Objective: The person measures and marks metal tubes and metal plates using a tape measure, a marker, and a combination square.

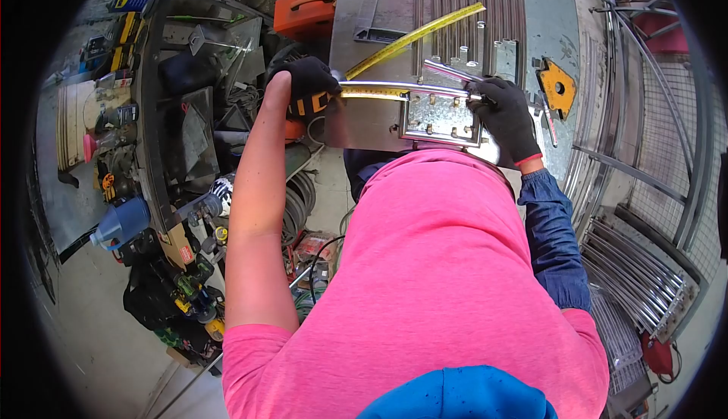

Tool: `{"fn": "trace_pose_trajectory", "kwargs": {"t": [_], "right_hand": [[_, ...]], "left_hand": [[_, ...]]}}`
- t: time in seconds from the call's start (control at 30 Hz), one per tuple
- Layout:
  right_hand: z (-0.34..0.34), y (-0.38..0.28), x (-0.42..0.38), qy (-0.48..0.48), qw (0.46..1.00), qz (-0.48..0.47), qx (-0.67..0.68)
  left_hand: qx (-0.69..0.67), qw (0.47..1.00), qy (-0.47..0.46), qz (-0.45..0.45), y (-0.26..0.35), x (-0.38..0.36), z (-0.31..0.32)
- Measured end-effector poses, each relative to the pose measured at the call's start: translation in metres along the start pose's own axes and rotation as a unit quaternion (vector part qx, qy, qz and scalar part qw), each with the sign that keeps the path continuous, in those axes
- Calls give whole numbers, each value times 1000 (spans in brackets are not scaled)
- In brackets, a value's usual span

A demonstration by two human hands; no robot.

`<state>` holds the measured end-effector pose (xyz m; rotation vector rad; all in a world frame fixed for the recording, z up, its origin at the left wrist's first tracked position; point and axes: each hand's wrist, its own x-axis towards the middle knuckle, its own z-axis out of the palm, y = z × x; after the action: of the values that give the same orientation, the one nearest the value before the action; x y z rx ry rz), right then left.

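My left hand, in a black glove, is closed at the table's left edge on an orange-and-black tape measure. Its yellow blade runs right along a shiny metal tube. Black-gloved too, my right hand has its fingers closed around the tube's right end; a small dark item near the fingertips is too small to name. Between my hands and body lies a rectangular metal frame with small clips inside. A second yellow measuring strip slants away toward the far right.
Several metal tubes lie across the far part of the metal table. A yellow welding magnet sits on the right. An orange case stands beyond my left hand. Cluttered shelving is left, metal racks right.
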<state>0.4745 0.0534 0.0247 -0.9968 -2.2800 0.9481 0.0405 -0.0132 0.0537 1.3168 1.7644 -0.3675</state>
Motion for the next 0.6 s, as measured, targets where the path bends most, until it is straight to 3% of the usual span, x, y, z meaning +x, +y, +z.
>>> {"fn": "trace_pose_trajectory", "kwargs": {"t": [0.43, 0.6], "right_hand": [[2, 2, 0, 20, 999, -28, -16], [3, 5, 0, 23, 999, -36, -30]], "left_hand": [[-26, 999, -25, -4, -9, 10, 3], [-71, 996, -24, -43, -4, 4, 4]]}}
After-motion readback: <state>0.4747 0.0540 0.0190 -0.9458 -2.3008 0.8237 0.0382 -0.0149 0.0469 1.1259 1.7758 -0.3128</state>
